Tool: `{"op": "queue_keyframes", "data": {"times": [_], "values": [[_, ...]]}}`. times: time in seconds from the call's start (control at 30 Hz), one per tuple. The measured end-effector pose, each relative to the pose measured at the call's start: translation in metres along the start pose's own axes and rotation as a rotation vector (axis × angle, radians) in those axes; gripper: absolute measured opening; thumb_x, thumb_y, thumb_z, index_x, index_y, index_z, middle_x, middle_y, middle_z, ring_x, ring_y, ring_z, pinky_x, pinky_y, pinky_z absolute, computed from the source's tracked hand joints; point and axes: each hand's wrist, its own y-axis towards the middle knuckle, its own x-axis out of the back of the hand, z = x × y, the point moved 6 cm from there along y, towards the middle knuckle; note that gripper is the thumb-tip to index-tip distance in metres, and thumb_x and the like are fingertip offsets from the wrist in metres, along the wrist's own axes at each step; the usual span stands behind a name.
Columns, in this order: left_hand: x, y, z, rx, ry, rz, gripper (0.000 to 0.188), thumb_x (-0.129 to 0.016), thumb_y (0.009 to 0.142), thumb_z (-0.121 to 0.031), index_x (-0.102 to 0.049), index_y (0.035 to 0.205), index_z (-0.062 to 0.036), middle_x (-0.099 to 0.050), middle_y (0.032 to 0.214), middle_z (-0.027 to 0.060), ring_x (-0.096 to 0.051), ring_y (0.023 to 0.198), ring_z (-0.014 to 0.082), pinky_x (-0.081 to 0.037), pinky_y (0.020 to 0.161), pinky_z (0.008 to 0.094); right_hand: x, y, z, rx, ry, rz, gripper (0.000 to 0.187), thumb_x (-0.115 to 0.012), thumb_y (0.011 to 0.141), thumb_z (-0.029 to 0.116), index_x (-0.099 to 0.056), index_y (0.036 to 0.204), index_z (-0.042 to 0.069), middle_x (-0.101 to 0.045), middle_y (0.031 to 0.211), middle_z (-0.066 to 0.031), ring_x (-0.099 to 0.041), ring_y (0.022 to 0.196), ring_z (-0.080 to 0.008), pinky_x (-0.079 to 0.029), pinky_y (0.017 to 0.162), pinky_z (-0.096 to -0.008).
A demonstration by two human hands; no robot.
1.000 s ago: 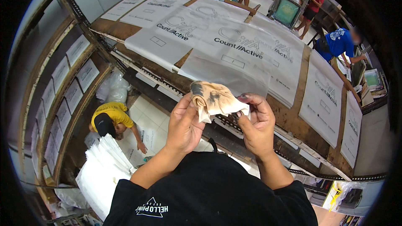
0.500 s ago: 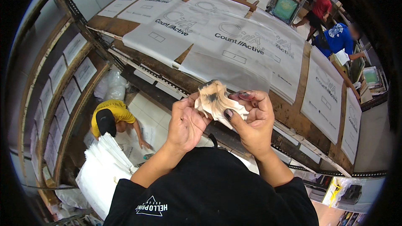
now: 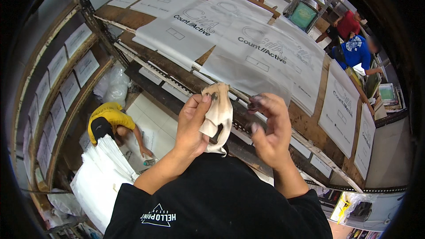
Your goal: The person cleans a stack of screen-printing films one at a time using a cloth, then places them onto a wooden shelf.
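**Rag gripped in left hand, right hand loose beside it**

Left hand (image 3: 191, 126) is closing round a stained beige rag (image 3: 216, 115), thumb pressing on its top edge; rag is hanging crumpled down the palm side, its lower end dangling just above the black shirt (image 3: 212, 203). Rag is sitting mid-frame, between both hands, up in the air in front of the chest, not resting on anything.

Right hand (image 3: 270, 132) is hovering just beside the rag w/ fingers curled but apart, gripping nothing; cannot tell if it's touching the cloth. Its fingertips (image 3: 256, 102) are showing dark smudges.

Beyond the hands, a long wooden bench (image 3: 310, 124) is running diagonally across the view. White printed sheets (image 3: 261, 57) are lying flat on it in rows, overlapping at edges, w/ dark lettering. More sheets are lying toward the right end (image 3: 338, 113).

Lower left, well below: a person in a yellow shirt (image 3: 108, 117) is crouching on the tiled floor (image 3: 155, 126), one hand reaching down to the floor near a tall stack of white sheets (image 3: 99, 177). Clear plastic bags (image 3: 113, 86) are bunching near them.

Left side: shelving (image 3: 57, 84) is carrying rows of small white panels.

Top right, well apart: a person in a blue shirt (image 3: 356, 51) and one in red (image 3: 347, 24) are standing by a green-screened frame (image 3: 303, 15).
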Motion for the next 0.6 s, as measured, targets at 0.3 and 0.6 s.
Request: {"op": "queue_keyframes", "data": {"times": [0.3, 0.6], "values": [[-0.005, 0.001, -0.019, -0.338, 0.369, -0.111, 0.014, -0.064, 0.099, -0.014, -0.057, 0.103, -0.0026, -0.065, 0.092, 0.0025, -0.057, 0.079, 0.0042, -0.047, 0.071, 0.0209, -0.024, 0.024, 0.023, 0.144, -0.378, 0.304, 0.046, -0.082, 0.07, 0.011, -0.067, 0.113, 0.002, -0.06, 0.116, -0.0136, -0.057, 0.106, -0.0334, -0.05, 0.09, -0.0441], [-0.007, 0.003, -0.02, -0.261, 0.23, 0.027, 0.048, -0.072, 0.093, -0.011, -0.045, 0.129, 0.0044, -0.064, 0.115, 0.0115, -0.062, 0.105, 0.0149, -0.052, 0.09, 0.0306, -0.022, 0.012, -0.018, -0.24, -0.173, 0.132, 0.022, -0.071, 0.083, 0.002, -0.068, 0.103, -0.004, -0.069, 0.099, -0.016, -0.068, 0.091, -0.0304, -0.053, 0.081, -0.0358]]}}
